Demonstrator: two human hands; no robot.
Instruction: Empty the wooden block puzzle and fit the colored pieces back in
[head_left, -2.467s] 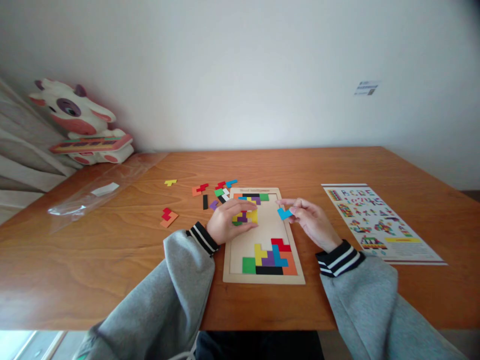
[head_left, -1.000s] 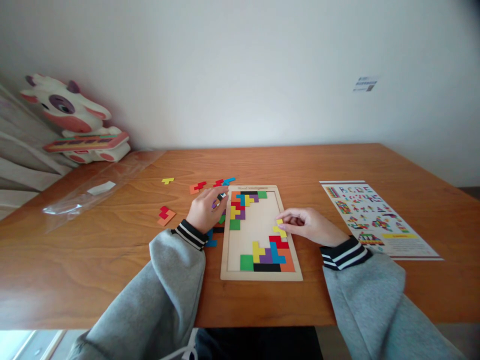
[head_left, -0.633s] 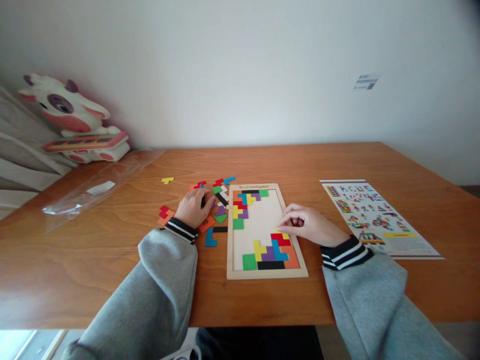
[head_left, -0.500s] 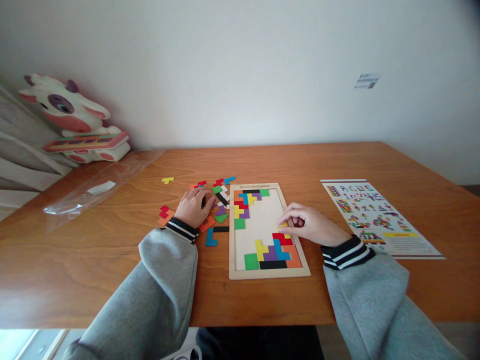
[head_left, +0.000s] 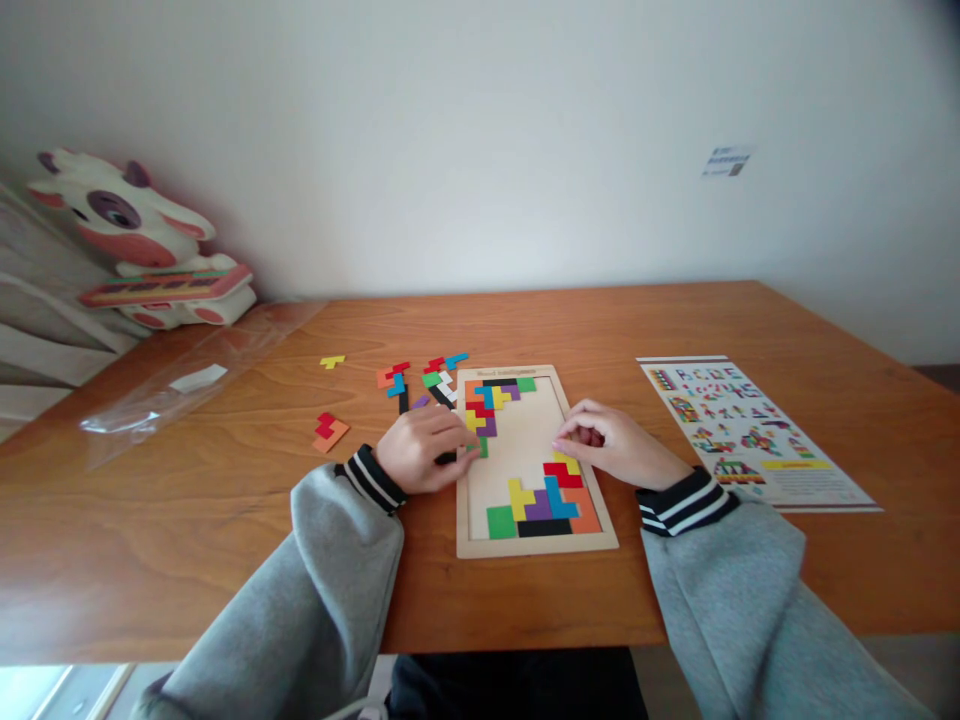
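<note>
A shallow wooden puzzle board (head_left: 537, 550) lies on the table, with coloured block pieces along its left side, top and lower right. My right hand (head_left: 611, 440) is at the board's right edge, thumb and forefinger pinched at a yellow puzzle piece (head_left: 568, 463) that they partly cover. Just below that sits a red piece (head_left: 562, 475). Over the left rim is my left hand (head_left: 427, 447), fingers curled together beside a green square (head_left: 483, 449); what it holds, if anything, is hidden.
Loose pieces, among them a blue one (head_left: 397, 384), lie left of the board; a yellow piece (head_left: 332, 362) is farther off. A printed sheet (head_left: 750, 430) lies right. A clear plastic bag (head_left: 195, 380) and cow-shaped toy keyboard (head_left: 165, 285) occupy the back left.
My left hand has moved right and nearer to me, from the loose pieces to the board's left rim. My right hand stays at the yellow piece with hardly any shift.
</note>
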